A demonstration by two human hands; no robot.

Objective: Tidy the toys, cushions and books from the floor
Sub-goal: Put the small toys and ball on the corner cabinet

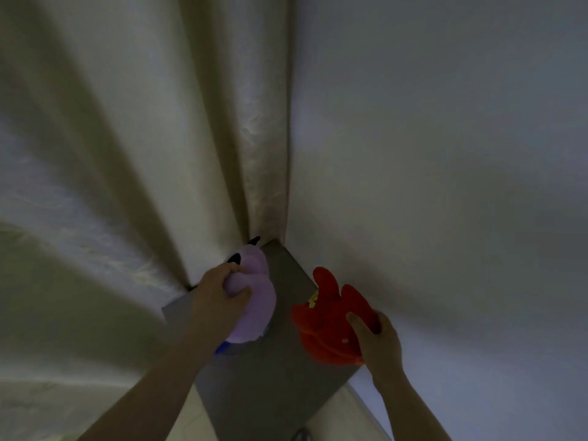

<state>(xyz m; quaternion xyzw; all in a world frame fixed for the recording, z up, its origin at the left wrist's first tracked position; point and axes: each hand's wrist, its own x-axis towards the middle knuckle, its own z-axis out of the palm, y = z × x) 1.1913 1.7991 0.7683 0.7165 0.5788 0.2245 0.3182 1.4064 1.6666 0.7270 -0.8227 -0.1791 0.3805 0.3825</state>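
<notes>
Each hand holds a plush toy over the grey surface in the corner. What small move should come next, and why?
Probably set the purple plush down on the grey surface by the corner and let go. The left hand grips it right over that surface, beside the curtain, while the right hand holds the red plush at the surface's edge near the wall.

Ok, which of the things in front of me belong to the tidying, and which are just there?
Belongs to the tidying:
purple plush toy, gripped by the left hand
red plush toy, gripped by the right hand

Just there:
grey surface beneath both toys
cream curtain
white wall
</notes>
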